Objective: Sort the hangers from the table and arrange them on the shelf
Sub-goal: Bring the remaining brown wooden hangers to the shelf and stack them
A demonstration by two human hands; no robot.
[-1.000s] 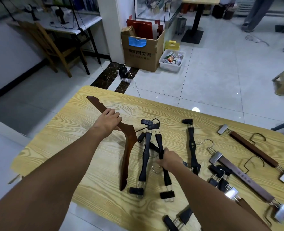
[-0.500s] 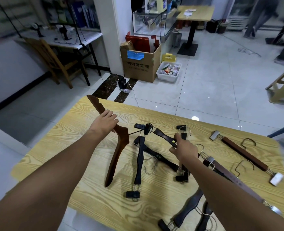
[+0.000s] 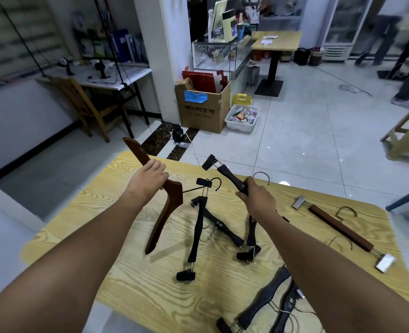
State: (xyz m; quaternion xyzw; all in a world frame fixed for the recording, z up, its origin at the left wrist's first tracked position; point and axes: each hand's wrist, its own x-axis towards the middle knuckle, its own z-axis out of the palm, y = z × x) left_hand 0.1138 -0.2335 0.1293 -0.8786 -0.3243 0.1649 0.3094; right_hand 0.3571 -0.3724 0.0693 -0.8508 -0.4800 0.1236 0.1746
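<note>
My left hand [image 3: 149,177] grips a brown wooden coat hanger [image 3: 166,207] by its upper arm and holds it above the yellow wooden table [image 3: 136,292]. A black clip hanger [image 3: 225,173] is lifted off the table in the grip of my right hand [image 3: 256,200], with its clip end pointing up and left. Several more black clip hangers [image 3: 198,231] lie crossed on the table between my arms. A brown bar hanger with metal clips [image 3: 340,228] rests at the right. No shelf is in view.
More dark hangers [image 3: 266,301] lie at the table's near edge under my right arm. Beyond the table are a tiled floor, a cardboard box [image 3: 202,108], a white bin [image 3: 243,118], a pillar, a wooden chair [image 3: 88,106] and a stool [image 3: 407,133] at right.
Both hands have risen. The brown hanger has come up off the table in my left hand, and my right hand has picked a black clip hanger from the pile and raised it.
</note>
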